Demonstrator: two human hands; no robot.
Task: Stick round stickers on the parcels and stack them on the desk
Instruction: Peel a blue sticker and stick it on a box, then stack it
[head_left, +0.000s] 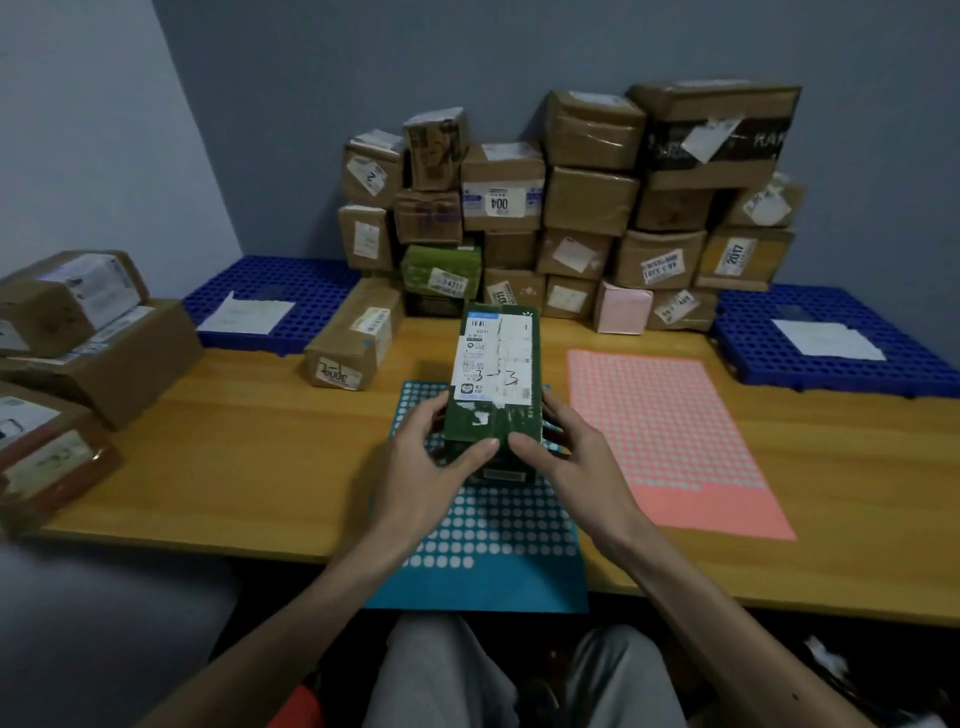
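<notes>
In the centre of the frame, the person is holding a dark green oblong carton parcel (493, 384) with a white printed shipping label on its top face. The left hand (431, 457) is grasping the parcel's near left edge, fingers curled along the side and thumb pressing on top. The right hand (566, 447) is gripping the near right edge in the same way. The parcel is sitting over the far part of a blue sheet of white round stickers (488, 540), which is lying on the wooden bench (234, 452) and overhanging its near edge; whether the parcel is touching the sheet cannot be told.

Just right of centre, a pink sheet of white round stickers (670, 431) is lying flat on the bench. Along the wall at the upper middle, a stack of brown cardboard parcels (587, 208) is standing several rows high, with a small pink box (623, 306) at its foot. A single brown cardboard parcel (353, 338) is lying in front of the stack's left end. At the left edge of the frame, more taped brown boxes (104, 343) are piling up. A blue perforated plastic mat (270, 280) is lying at the upper left and another blue mat (769, 338) at the right, each carrying a white paper.
</notes>
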